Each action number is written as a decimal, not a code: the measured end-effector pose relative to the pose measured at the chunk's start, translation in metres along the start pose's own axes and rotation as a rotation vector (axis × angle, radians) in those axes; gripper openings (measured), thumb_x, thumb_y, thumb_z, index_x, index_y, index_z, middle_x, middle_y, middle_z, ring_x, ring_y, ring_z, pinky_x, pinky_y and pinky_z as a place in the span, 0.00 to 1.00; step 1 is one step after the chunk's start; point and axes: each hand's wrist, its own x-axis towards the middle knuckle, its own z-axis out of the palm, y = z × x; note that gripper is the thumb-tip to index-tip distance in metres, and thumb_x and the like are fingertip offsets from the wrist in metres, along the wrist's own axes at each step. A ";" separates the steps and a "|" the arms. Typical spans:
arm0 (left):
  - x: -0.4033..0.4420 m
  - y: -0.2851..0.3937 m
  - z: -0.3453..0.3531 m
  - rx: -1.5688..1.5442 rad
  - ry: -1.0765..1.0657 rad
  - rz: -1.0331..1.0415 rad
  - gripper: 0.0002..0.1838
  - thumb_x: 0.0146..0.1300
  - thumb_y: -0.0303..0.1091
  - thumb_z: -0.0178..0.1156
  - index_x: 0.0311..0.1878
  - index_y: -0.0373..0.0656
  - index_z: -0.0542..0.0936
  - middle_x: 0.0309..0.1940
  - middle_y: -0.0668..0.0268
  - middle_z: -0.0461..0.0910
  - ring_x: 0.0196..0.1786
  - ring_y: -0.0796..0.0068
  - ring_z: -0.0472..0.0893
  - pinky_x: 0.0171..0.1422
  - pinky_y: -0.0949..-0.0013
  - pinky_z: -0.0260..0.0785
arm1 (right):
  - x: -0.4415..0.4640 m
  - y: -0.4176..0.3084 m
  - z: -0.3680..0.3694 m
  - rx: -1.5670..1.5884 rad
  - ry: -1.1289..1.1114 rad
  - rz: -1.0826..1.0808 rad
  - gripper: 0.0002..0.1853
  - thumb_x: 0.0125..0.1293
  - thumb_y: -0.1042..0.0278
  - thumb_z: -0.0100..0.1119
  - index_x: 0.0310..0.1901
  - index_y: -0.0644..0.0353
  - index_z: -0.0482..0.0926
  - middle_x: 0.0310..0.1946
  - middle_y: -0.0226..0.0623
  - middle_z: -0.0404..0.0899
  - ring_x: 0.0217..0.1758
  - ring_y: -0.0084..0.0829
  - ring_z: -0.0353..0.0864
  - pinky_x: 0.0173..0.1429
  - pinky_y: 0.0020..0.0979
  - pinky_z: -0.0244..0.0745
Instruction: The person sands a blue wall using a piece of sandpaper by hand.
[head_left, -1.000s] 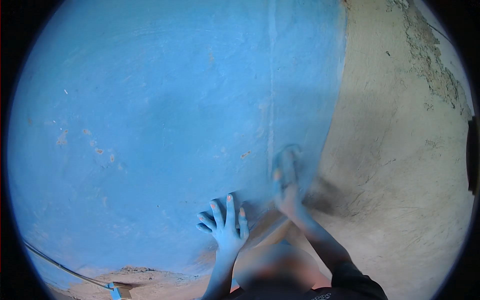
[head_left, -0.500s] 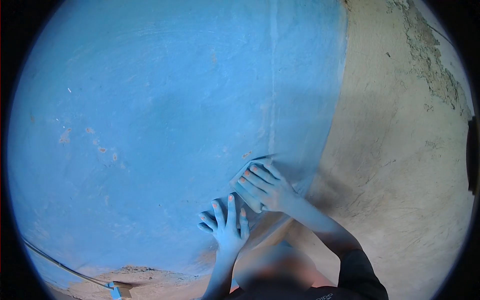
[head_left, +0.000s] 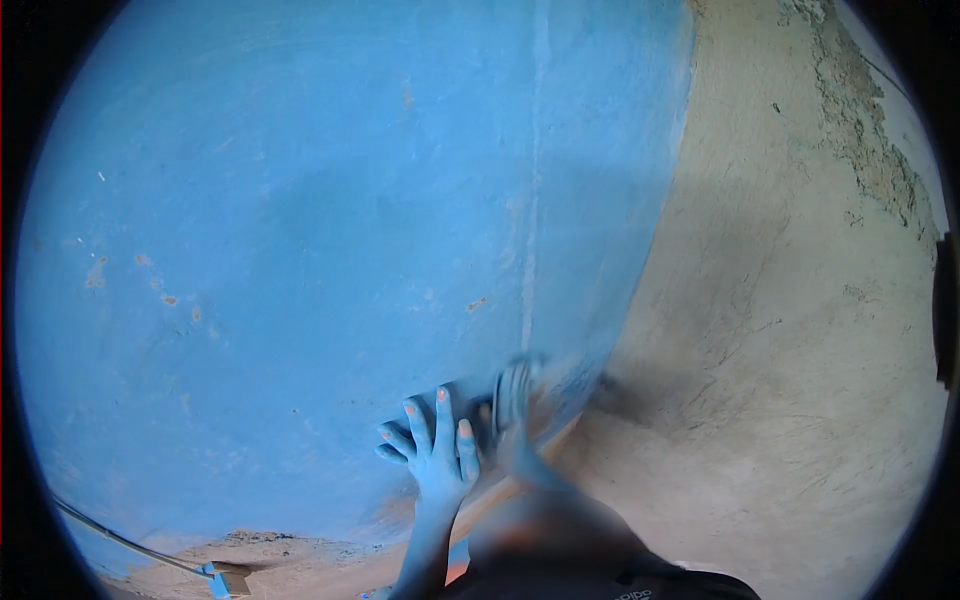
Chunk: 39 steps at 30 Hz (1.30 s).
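My left hand [head_left: 436, 452] rests on the blue-painted wall [head_left: 330, 270] with its fingers spread, holding nothing. To its right, my right hand [head_left: 515, 400] is smeared by motion, its fingers pointing up the wall. Under those fingers is a thin flat sheet [head_left: 497, 402] that looks like sandpaper, pressed against the paint; only its left edge shows. Blue dust coats both hands and the forearms. A pale vertical streak [head_left: 531, 250] on the wall runs down to the right fingertips.
Bare grey-beige plaster [head_left: 740, 330] borders the paint on the right, with a crumbling patch [head_left: 865, 130] higher up. At lower left a cable [head_left: 130, 536] leads to a small blue box [head_left: 226, 579]. Several chipped spots [head_left: 170, 300] mark the paint.
My right hand has moved down and left with the sheet, turning from a slant to nearly upright. My left hand stays spread on the wall, and the view has shifted slightly.
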 end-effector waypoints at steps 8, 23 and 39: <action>0.001 -0.002 -0.006 0.007 -0.046 0.013 0.28 0.74 0.48 0.41 0.72 0.45 0.64 0.77 0.47 0.35 0.75 0.37 0.19 0.67 0.37 0.02 | 0.111 -0.008 -0.047 -0.137 0.068 0.134 0.34 0.73 0.62 0.38 0.71 0.79 0.46 0.74 0.65 0.42 0.78 0.61 0.37 0.78 0.55 0.30; -0.001 0.004 0.002 -0.014 -0.020 -0.048 0.26 0.72 0.48 0.45 0.70 0.52 0.69 0.78 0.51 0.36 0.75 0.36 0.20 0.66 0.36 0.01 | 0.058 -0.020 -0.068 -0.063 0.004 0.154 0.32 0.75 0.59 0.38 0.70 0.79 0.50 0.72 0.67 0.47 0.77 0.62 0.43 0.77 0.54 0.39; 0.014 0.034 -0.007 -0.101 -0.112 -0.215 0.29 0.73 0.49 0.43 0.73 0.50 0.63 0.77 0.45 0.29 0.72 0.28 0.16 0.63 0.28 0.04 | 0.020 0.001 -0.053 0.030 -0.038 0.056 0.35 0.72 0.60 0.45 0.70 0.79 0.50 0.71 0.68 0.50 0.76 0.63 0.44 0.76 0.59 0.37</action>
